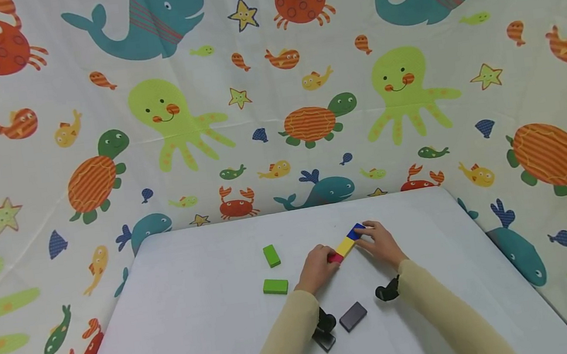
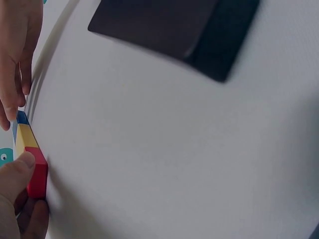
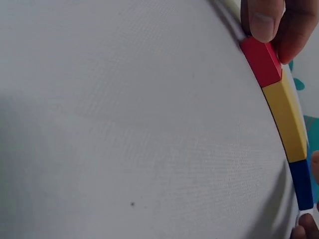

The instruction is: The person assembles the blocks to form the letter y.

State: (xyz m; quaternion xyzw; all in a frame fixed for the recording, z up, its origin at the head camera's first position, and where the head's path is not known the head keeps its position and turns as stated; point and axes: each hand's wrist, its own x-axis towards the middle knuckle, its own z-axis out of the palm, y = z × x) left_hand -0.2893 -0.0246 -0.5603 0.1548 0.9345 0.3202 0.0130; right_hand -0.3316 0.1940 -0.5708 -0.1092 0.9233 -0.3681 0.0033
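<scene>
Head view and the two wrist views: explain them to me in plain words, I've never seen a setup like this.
There is no robot here, only a person working with two bare hands. The wide picture comes from a camera worn on the head, looking forward and down. The other two come from cameras worn on each wrist, so they show the work up close and tilted.

On the white table, a red block, a yellow block and a blue block lie end to end in a row. The left hand pinches the red end; the right hand grips the blue end. Two green blocks and two dark blocks lie apart from the row.
</scene>
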